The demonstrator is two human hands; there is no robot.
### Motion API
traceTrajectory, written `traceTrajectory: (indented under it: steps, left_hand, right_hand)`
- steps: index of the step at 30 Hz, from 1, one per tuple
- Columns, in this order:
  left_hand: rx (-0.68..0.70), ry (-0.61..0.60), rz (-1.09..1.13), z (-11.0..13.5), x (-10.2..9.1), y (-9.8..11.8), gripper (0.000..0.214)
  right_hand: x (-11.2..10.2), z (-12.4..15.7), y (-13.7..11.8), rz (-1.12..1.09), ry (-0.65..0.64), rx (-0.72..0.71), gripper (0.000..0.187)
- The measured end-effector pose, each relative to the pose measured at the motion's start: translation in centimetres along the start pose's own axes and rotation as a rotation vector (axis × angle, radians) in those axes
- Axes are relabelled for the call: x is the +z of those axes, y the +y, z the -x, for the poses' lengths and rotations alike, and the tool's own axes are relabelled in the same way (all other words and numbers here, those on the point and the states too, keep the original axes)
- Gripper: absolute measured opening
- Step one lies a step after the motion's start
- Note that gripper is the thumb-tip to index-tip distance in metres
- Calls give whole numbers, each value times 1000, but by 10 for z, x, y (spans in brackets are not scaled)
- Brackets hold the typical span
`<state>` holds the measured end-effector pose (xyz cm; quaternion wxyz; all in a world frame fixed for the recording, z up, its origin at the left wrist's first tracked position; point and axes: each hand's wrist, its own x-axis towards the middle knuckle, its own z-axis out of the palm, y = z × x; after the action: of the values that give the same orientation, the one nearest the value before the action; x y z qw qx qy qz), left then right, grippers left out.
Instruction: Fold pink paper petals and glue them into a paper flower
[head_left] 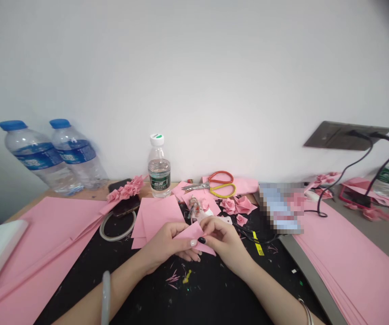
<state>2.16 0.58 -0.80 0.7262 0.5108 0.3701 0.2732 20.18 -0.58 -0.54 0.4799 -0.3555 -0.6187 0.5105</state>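
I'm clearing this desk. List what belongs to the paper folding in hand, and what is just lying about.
In use: left hand, right hand, pink paper piece pinched between them, pink sheets, scissors, paper roses.
Lying about: large water bottles, small bottle, cables, grey ring.

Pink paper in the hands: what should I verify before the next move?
1. Grip: left hand and right hand both pinch the pink paper: ok.
2. Edges lined up: fingers cover the fold: cannot tell.
3. Surface below: pink scraps litter the black mat: not ok.
4. Scissors lying flat beyond the hands, away from the fingers: ok.
5. Spare sheets lie just left of the hands: ok.
6. Small bottle upright, cap on: ok.
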Motion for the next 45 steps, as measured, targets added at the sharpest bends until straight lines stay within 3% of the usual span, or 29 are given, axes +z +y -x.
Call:
traceTrajectory:
  steps: [4,10,16,35,45]
  left_hand:
    - [-10,-27,-28,0,3,0,17]
    - [35,26,-83,-1,6,-4,16]
    - [67,18,-107,-2,5,-4,16]
    - [67,-62,-75,1,6,-3,21]
    - [17,-4,-88,0,9,-5,19]
  right_hand:
    - [-1,1,3,-14,9,48,28]
    - [3,1,8,-131,79,176,27]
    - [6,0,2,-105,136,196,26]
    - [6,5,10,78,216,100,25]
    - [10,9,5,241,234,42,26]
